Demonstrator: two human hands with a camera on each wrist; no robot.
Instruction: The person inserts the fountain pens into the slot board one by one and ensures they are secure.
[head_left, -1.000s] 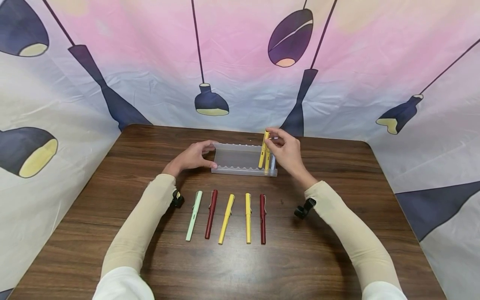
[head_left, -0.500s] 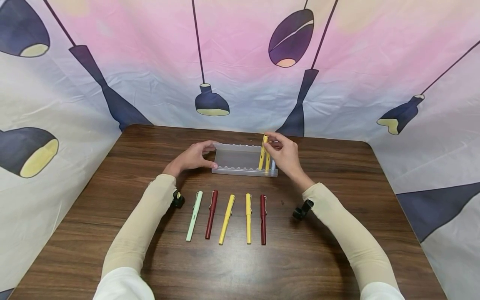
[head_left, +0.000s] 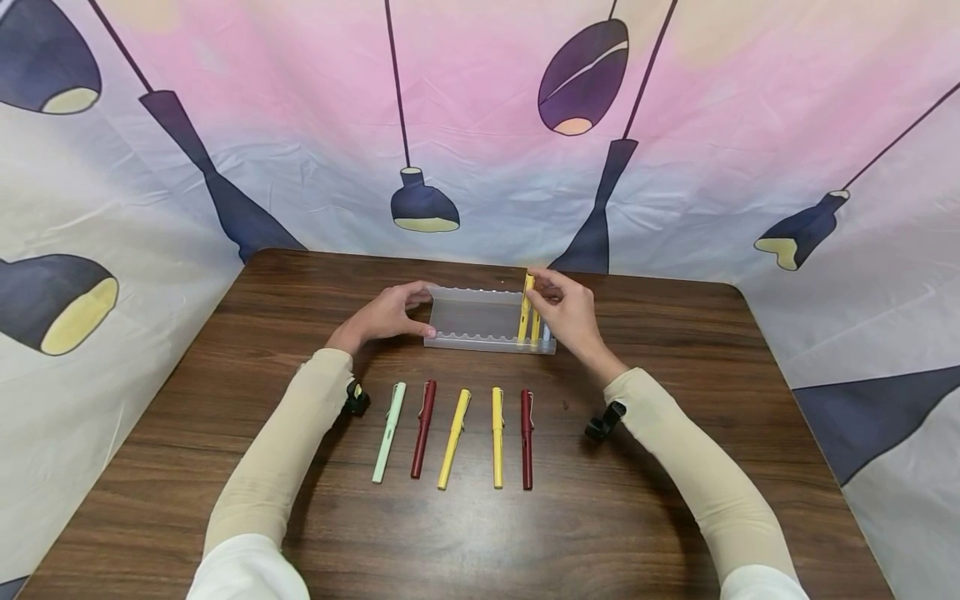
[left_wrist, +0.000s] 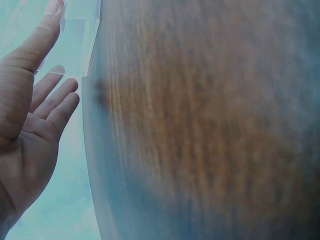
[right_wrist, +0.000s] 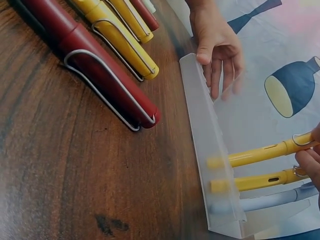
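A clear pen tray with scalloped rims stands near the back of the wooden table. My left hand holds its left end, thumb at the front corner and fingers toward the back. At the right end my right hand pinches the upper part of a yellow pen, whose lower end is at the front rim. Beside that pen, farther right, lie a second yellow pen and a pale blue-grey pen in the tray. The right hand's fingers are mostly cut off in the right wrist view.
In front of the tray lies a row of capped pens: pale green, dark red, yellow, another yellow and another dark red. A printed cloth hangs behind the table.
My right hand has lowered the yellow pen toward the tray and moved slightly left; the pen now stands lower, beside the other yellow one. The left hand keeps its place.
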